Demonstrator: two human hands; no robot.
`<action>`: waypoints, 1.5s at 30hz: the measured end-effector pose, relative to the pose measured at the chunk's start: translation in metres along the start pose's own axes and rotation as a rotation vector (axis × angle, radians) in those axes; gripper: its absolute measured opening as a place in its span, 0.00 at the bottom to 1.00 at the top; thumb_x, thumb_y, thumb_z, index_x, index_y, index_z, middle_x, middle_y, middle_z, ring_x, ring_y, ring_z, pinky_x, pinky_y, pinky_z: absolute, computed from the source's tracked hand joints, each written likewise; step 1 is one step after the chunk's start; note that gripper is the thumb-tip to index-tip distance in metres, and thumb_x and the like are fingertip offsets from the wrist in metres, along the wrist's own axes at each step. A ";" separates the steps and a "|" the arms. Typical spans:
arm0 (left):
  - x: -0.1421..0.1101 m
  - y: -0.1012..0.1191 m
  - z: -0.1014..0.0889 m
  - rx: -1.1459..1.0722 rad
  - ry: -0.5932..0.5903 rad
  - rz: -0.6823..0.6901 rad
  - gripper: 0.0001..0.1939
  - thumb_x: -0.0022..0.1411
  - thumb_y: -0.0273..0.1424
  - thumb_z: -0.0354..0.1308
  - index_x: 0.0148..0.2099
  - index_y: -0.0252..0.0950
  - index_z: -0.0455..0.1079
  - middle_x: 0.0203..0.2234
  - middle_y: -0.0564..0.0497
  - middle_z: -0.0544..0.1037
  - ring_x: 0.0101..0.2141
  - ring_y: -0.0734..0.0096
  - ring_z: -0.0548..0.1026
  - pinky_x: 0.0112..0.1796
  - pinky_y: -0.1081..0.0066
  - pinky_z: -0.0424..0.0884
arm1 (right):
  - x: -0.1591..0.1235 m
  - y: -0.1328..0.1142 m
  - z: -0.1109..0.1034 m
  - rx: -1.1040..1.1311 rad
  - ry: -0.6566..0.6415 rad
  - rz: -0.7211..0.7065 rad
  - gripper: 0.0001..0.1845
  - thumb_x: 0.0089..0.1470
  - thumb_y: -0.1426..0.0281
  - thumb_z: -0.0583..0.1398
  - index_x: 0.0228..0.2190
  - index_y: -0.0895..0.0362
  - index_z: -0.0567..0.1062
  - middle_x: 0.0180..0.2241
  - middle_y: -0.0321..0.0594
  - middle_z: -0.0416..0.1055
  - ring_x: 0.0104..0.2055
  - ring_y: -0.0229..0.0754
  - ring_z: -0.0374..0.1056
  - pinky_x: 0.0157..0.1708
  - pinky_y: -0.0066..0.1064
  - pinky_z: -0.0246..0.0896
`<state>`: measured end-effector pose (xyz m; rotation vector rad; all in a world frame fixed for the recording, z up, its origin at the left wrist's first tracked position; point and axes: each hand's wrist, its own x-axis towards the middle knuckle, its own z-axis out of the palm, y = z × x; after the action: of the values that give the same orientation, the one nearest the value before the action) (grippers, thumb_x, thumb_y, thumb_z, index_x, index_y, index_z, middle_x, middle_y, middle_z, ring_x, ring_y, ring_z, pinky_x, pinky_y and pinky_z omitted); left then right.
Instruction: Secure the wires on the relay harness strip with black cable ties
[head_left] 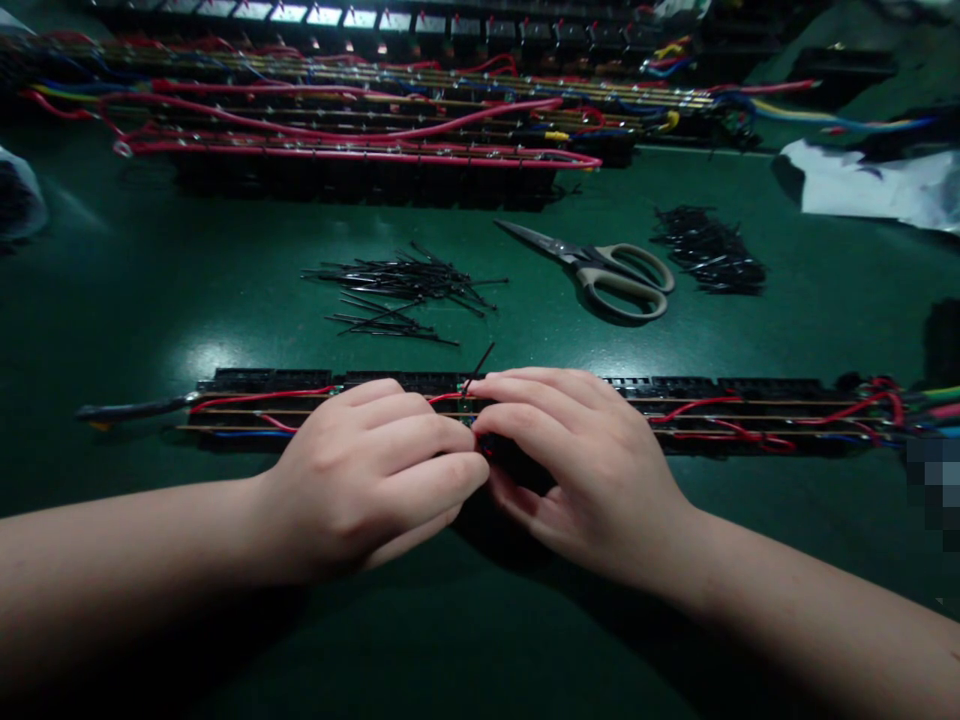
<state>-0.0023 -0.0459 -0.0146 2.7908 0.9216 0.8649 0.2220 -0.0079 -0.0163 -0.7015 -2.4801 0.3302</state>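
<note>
Across the table in front of me lies a long black strip (720, 408) with brass-coloured rails and red and blue wires. My left hand (382, 465) is closed over its middle, its fingertips pressed together near a red wire; what they pinch is hidden. From the other side, my right hand (577, 460) curls over the strip, fingers at the far edge and thumb low on the near side. A thin black cable tie (480, 366) sticks up at the right fingertips, its lower part hidden between the hands. The two hands nearly touch.
Beyond the strip lie a loose pile of black cable ties (409, 285), scissors (619, 280) with grey handles and a second tie pile (712, 250). More wired strips (360, 120) stretch along the back. White plastic (862, 185) lies at right, and a bag (19, 195) at left.
</note>
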 end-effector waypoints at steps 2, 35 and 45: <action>0.000 0.000 0.000 0.006 0.003 -0.001 0.03 0.69 0.24 0.60 0.44 0.34 0.71 0.36 0.49 0.83 0.33 0.65 0.76 0.33 0.63 0.67 | 0.000 0.000 0.000 -0.001 0.002 0.000 0.07 0.59 0.72 0.62 0.41 0.57 0.77 0.49 0.43 0.82 0.52 0.50 0.77 0.50 0.41 0.66; 0.001 -0.001 0.000 0.004 -0.022 -0.008 0.03 0.69 0.24 0.58 0.44 0.35 0.71 0.35 0.49 0.82 0.33 0.65 0.74 0.33 0.62 0.64 | 0.000 0.000 -0.003 0.013 -0.051 0.019 0.08 0.60 0.70 0.61 0.42 0.55 0.76 0.51 0.45 0.82 0.54 0.50 0.76 0.50 0.43 0.66; 0.001 -0.002 -0.001 0.017 -0.039 0.007 0.03 0.69 0.25 0.59 0.44 0.35 0.71 0.35 0.49 0.82 0.33 0.64 0.74 0.32 0.62 0.65 | 0.000 0.000 -0.002 0.007 -0.037 0.005 0.08 0.60 0.70 0.61 0.42 0.56 0.76 0.50 0.45 0.82 0.53 0.51 0.76 0.50 0.43 0.66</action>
<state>-0.0032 -0.0435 -0.0142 2.8158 0.9188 0.8047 0.2228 -0.0074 -0.0150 -0.7049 -2.5115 0.3567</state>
